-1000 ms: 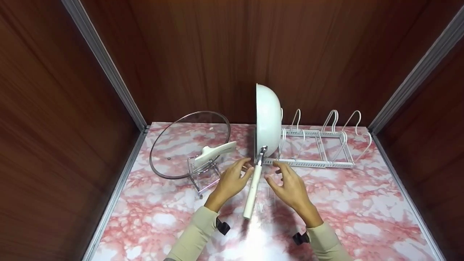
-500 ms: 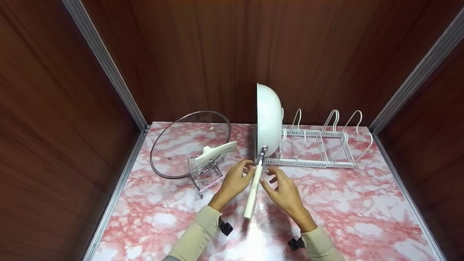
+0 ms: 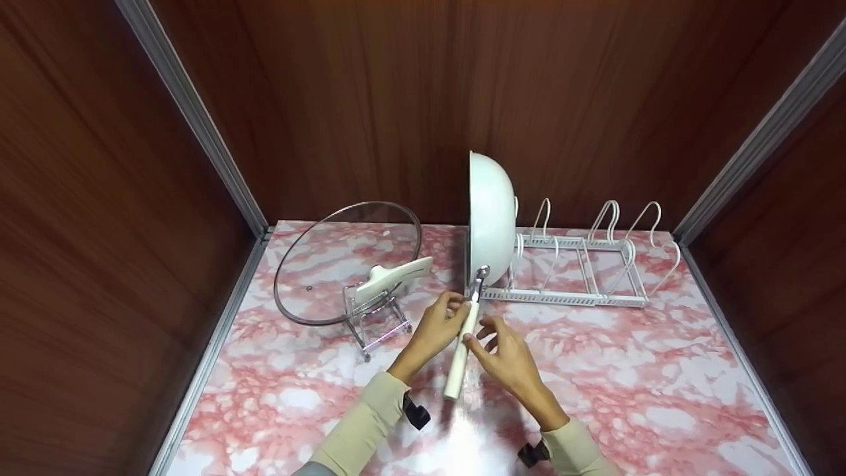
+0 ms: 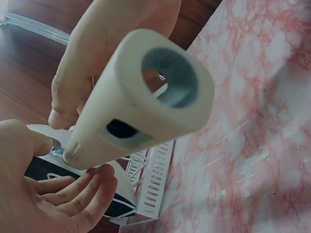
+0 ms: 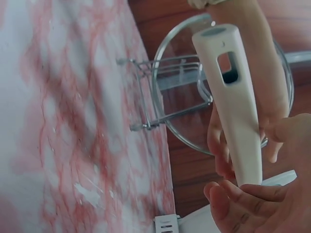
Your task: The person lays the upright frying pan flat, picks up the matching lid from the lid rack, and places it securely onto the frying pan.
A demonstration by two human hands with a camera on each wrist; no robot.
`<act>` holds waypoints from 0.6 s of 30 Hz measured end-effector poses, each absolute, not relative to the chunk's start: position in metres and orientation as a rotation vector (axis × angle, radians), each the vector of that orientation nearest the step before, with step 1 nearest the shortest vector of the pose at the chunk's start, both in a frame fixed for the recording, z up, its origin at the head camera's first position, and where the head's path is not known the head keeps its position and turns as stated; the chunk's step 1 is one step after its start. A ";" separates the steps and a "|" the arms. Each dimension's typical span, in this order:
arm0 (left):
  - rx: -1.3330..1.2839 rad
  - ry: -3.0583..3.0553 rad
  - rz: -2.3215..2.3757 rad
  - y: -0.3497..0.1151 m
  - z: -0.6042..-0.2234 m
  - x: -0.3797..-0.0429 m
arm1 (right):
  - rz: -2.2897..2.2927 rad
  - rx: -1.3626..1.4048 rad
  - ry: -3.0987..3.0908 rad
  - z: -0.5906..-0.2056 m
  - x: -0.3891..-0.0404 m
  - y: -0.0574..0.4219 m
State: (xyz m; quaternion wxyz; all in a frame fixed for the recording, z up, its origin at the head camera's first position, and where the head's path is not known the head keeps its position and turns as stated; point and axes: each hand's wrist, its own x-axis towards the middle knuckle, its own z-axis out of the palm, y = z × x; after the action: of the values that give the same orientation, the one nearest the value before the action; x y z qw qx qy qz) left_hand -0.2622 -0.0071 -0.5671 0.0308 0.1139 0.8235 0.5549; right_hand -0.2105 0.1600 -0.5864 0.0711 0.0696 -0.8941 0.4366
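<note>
A white wok (image 3: 492,211) stands on its side in the left end of a white wire pan rack (image 3: 562,299). Its cream handle (image 3: 457,363) points toward the person, with a metal neck at the bowl. My left hand (image 3: 436,330) is at the handle's upper end on its left side, fingers loosely bent around it without a visible squeeze. To the right, my right hand (image 3: 509,357) has its thumb overlapping the handle in the head view and its fingers relaxed. In the left wrist view the handle's hollow end (image 4: 170,77) faces the camera; the wok's inside is dark.
Left of the wok, a glass lid (image 3: 317,264) with a cream knob handle (image 3: 393,277) leans in a chrome wire stand (image 3: 377,337). Brown wood-look walls (image 3: 423,86) enclose the marbled red-and-white table (image 3: 648,410). The rack's white hooks (image 3: 611,218) rise at the right.
Both hands have closed in on the handle: the left moved slightly right, the right moved left and toward the person. The wok, rack and lid stay in place.
</note>
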 end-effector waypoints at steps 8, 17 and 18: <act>0.269 2.443 1.736 -0.003 -0.570 -0.262 | 1.412 0.173 -2.692 -0.591 -0.206 0.152; 0.209 2.317 1.820 0.000 -0.572 -0.262 | 1.607 0.109 -2.694 -0.594 -0.202 0.144; 0.205 2.294 1.840 0.001 -0.573 -0.262 | 1.630 0.103 -2.696 -0.595 -0.201 0.143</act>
State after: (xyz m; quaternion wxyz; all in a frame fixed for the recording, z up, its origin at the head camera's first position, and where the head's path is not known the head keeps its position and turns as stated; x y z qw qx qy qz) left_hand -0.2623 0.0006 -0.5726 0.0969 0.0693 0.7745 0.6212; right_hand -0.2011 0.1429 -0.5945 -0.0054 0.0325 -0.8552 0.5172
